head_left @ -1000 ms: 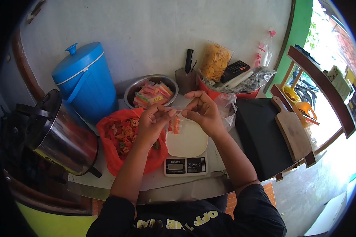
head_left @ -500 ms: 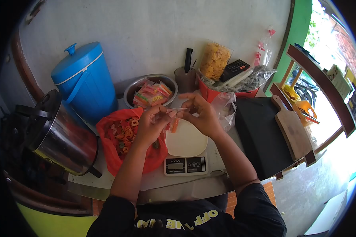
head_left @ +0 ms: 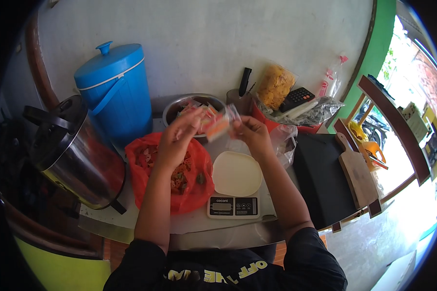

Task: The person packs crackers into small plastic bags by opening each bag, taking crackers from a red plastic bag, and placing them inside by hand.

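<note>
My right hand [head_left: 255,136] pinches the top corner of a small clear plastic packet [head_left: 217,128] with a red and orange print or contents, blurred by motion. Just to its left is my left hand [head_left: 176,140], fingers stretched out and apart, holding nothing that I can see. Behind the packet, a steel bowl [head_left: 168,114] holds several similar packets. Below my left hand stands an open red plastic bag [head_left: 201,162] full of small orange and red pieces. A white kitchen scale [head_left: 237,174] lies under the hands, its plate bare.
A steel pot [head_left: 80,155] and a blue drink cooler [head_left: 116,87] stand at left. Behind the scale are a knife in a cup [head_left: 238,103] and a red basket [head_left: 264,119] with a chip bag and calculator [head_left: 297,99]. A black box [head_left: 320,169] and cutting board [head_left: 357,169] are at right.
Both hands were together pinching the packet over the scale. They have now parted, the left fingers have opened, and the packet hangs from my right hand near the bowl. The view has shifted slightly.
</note>
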The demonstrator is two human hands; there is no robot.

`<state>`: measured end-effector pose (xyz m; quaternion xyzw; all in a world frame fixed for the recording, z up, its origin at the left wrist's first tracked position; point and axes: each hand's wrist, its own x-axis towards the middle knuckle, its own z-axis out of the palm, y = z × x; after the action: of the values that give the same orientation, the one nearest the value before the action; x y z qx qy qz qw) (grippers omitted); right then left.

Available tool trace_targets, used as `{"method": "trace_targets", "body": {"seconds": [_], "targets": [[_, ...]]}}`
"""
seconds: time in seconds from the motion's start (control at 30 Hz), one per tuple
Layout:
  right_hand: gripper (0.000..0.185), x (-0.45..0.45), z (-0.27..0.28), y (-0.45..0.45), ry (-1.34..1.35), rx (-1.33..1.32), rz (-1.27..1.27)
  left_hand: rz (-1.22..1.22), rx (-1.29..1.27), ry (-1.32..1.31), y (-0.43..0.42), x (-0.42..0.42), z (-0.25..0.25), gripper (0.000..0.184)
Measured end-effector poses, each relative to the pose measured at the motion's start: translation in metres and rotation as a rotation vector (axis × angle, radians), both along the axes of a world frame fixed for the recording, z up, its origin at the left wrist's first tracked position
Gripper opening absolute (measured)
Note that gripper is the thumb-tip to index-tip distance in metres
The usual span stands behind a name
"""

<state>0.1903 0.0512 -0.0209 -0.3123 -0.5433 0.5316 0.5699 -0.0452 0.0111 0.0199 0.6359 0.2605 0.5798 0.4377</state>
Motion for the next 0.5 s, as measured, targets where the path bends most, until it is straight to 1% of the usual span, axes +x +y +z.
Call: {"method": "trace_targets", "body": {"seconds": [0.07,0.1,0.17,0.27,0.37,0.47,0.5], "targets": [[0.030,-0.012,0.006,0.007,0.136,-0.013,-0.131,0.110,-0.029,0.039,-0.005,-0.009,0.011,0.047],[0.034,-0.004,-0.008,0.019,-0.092,0.083,-0.197,0.138,-0.031,0.035,-0.008,-0.011,0.014,0.048],[0.043,0.024,-0.052,0.054,-0.545,0.281,-0.323,0.195,-0.032,0.029,-0.011,-0.014,0.018,0.049],[0.050,0.039,-0.078,0.050,-1.279,0.446,-0.514,0.173,-0.029,0.025,-0.011,-0.014,0.018,0.049],[0.054,0.036,-0.083,0.034,-1.511,0.287,-0.502,0.115,-0.048,0.018,-0.009,-0.010,0.016,0.047],[0.050,0.048,-0.081,0.043,-1.328,0.153,-0.383,0.069,-0.044,0.043,-0.006,-0.003,0.012,0.045],[0.044,0.054,-0.090,0.052,-1.302,0.193,-0.387,0.060,-0.037,0.055,-0.003,-0.002,0.008,0.045]]}}
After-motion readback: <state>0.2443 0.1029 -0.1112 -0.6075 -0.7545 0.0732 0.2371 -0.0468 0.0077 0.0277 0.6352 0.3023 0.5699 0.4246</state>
